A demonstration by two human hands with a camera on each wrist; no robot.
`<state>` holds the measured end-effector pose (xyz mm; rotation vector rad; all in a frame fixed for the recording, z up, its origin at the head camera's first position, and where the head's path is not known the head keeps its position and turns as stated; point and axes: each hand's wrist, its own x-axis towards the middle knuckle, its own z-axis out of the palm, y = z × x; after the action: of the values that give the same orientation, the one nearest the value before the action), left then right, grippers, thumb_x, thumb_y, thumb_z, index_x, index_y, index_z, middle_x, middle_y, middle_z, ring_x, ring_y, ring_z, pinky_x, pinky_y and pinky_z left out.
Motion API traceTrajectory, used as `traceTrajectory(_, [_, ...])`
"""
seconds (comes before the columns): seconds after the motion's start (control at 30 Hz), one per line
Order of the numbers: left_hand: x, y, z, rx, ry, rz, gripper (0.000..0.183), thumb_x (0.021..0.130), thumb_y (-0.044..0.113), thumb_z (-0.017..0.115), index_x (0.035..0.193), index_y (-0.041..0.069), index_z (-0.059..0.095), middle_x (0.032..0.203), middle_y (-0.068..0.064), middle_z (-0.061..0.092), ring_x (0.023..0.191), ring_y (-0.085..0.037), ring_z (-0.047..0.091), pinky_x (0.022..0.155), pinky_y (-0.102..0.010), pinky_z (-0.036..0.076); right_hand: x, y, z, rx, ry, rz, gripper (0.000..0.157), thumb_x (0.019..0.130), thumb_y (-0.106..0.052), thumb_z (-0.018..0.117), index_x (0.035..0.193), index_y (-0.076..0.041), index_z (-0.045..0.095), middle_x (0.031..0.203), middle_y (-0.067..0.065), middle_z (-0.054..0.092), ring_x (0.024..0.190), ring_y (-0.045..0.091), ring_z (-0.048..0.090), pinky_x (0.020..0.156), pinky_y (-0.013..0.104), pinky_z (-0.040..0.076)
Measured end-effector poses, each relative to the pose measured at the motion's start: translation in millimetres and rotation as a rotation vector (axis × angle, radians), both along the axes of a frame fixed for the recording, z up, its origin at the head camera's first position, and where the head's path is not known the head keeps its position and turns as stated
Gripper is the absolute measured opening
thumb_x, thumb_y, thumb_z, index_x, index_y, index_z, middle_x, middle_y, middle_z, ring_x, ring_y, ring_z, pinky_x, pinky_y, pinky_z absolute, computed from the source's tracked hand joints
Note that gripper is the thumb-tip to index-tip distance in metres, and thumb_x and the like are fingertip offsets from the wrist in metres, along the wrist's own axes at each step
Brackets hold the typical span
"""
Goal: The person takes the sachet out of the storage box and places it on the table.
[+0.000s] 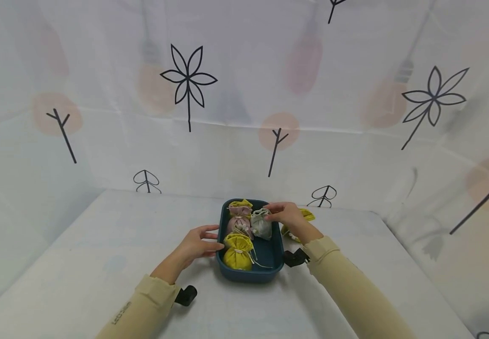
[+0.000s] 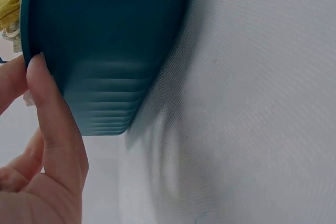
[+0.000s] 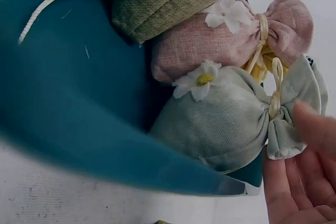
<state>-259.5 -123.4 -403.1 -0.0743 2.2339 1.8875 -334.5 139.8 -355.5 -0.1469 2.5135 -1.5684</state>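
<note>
A dark teal plastic bin (image 1: 249, 278) stands on the table with several small drawstring pouches in it. My left hand (image 1: 193, 244) pinches the bin's left rim; the left wrist view has the fingertips right at the rim. With thumb and fingers, my right hand (image 1: 289, 217) pinches the ruffled top of a pale grey-green pouch (image 3: 218, 116), which sits in the bin's far right part. Beside it lies a pink pouch (image 3: 202, 43) with a white flower. A yellow pouch (image 1: 238, 256) fills the near left corner, its cord trailing across the bin floor.
Outside the bin, just past its right wall, yellow pouches (image 1: 307, 214) lie partly hidden behind the right hand. The white-covered table (image 1: 113, 235) meets a hanging patterned cloth (image 1: 236, 160) at the back. Black wrist-worn devices (image 1: 186, 295) show near both sleeves.
</note>
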Motion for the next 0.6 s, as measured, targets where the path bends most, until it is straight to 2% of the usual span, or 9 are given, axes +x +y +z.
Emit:
traceTrajectory(0.3, [-0.8,-0.2,-0.7,-0.008,-0.001,0.002,0.066,0.076,0.008,0.077,0.135,0.01,0.048,0.118,-0.014,0.056,0.081,-0.019,0.063,0.071,-0.033,0.055,-2.4,-1.9,0.7,-0.016,-0.021,-0.003,0.029,0.088,-0.005,0.063,0.116,0.004,0.062,0.117,0.018,0.058,0.106,0.029,0.055,0.095,0.042,0.043])
traceTrajectory(0.6, [-0.2,0.9,-0.6,0.004,-0.004,0.003,0.066,0.076,0.007,0.077,0.135,0.009,0.048,0.117,-0.015,0.055,0.081,-0.019,0.063,0.071,-0.033,0.055,-3.9,-0.2,0.3,-0.046,-0.012,-0.034,0.026,0.09,-0.006,0.061,0.114,0.005,0.062,0.112,0.017,0.06,0.104,0.03,0.056,0.094,0.042,0.044])
